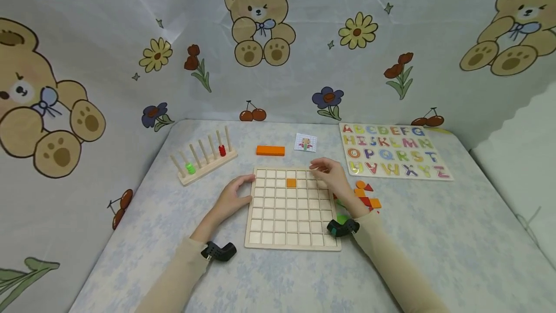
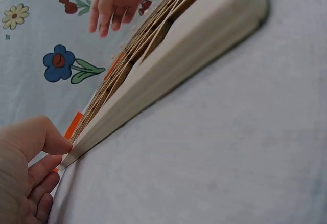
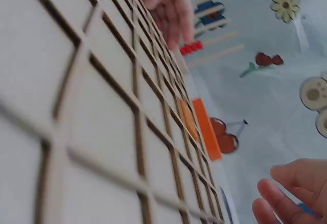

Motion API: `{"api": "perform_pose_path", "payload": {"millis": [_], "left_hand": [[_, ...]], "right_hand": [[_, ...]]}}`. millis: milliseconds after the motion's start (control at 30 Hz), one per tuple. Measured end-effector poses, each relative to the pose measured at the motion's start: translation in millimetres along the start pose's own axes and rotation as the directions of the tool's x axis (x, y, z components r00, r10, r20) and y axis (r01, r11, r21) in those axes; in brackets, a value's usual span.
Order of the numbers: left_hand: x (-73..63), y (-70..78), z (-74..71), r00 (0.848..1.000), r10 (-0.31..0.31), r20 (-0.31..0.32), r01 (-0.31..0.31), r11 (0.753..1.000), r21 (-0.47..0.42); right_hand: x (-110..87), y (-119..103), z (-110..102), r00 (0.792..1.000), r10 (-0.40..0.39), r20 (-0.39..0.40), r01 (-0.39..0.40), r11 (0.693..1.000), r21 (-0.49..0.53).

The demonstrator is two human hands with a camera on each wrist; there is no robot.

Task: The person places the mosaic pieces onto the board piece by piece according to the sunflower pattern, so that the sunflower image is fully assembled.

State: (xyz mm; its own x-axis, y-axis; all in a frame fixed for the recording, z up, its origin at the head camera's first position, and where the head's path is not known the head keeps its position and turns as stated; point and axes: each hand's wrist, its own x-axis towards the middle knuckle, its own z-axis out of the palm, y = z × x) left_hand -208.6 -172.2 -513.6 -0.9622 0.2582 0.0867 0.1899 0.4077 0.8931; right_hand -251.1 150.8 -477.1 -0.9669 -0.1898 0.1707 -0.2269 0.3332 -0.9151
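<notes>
A wooden grid board (image 1: 282, 206) lies on the table in the head view, with one orange square tile (image 1: 291, 183) in a cell of its second row. My left hand (image 1: 232, 199) rests against the board's upper left edge, thumb and fingertips at the rim. The left wrist view shows that thumb (image 2: 48, 137) bent at the frame. Over the board's upper right corner is my right hand (image 1: 332, 177), its fingers loosely bent. Nothing shows between the thumb and fingers of the right hand (image 3: 296, 188) in the right wrist view.
Loose orange, red and green shapes (image 1: 365, 197) lie right of the board, partly behind my right forearm. Beyond it are an orange block (image 1: 270, 150) and a small picture card (image 1: 306, 142). A peg stand (image 1: 208, 165) is at left, an alphabet board (image 1: 395, 151) at right.
</notes>
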Motion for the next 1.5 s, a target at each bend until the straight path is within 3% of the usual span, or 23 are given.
{"api": "perform_pose_path", "payload": {"millis": [200,400,600,733,967,1133,1300,1500], "left_hand": [[1.4,0.3,-0.1,1.000,0.001,-0.015,-0.001,1.000,-0.001],[0.5,0.1,-0.1,1.000,0.010,-0.015,-0.010,1.000,0.012],[-0.3,2.0,-0.4,1.000,0.014,-0.018,-0.014,1.000,0.027],[-1.0,2.1,-0.9,1.000,0.010,-0.012,-0.009,1.000,0.014],[-1.0,1.0,-0.7,1.000,0.012,-0.005,-0.012,0.999,0.034],[-0.1,-0.3,-0.2,1.000,0.017,-0.008,-0.016,0.999,0.034],[0.9,-0.5,0.0,1.000,0.022,-0.010,-0.022,0.999,0.035],[1.6,-0.6,1.1,1.000,0.014,-0.014,-0.013,0.999,0.033]], "right_hand": [[-12.3,14.4,-51.8,0.997,0.033,-0.067,-0.042,0.991,-0.127],[-43.1,36.9,-103.0,0.994,0.097,-0.054,-0.106,0.976,-0.193],[-57.4,53.4,-123.1,0.980,0.190,-0.063,-0.199,0.959,-0.200],[-58.5,55.9,-122.5,0.975,0.213,-0.060,-0.221,0.954,-0.201],[-59.6,59.6,-122.3,0.981,0.174,-0.082,-0.187,0.962,-0.198],[-55.6,49.9,-113.5,0.988,0.116,-0.105,-0.132,0.978,-0.164],[-41.0,24.2,-81.8,0.997,0.060,-0.055,-0.067,0.987,-0.149],[-17.8,2.6,-27.2,0.997,0.014,0.080,-0.009,0.998,-0.063]]}}
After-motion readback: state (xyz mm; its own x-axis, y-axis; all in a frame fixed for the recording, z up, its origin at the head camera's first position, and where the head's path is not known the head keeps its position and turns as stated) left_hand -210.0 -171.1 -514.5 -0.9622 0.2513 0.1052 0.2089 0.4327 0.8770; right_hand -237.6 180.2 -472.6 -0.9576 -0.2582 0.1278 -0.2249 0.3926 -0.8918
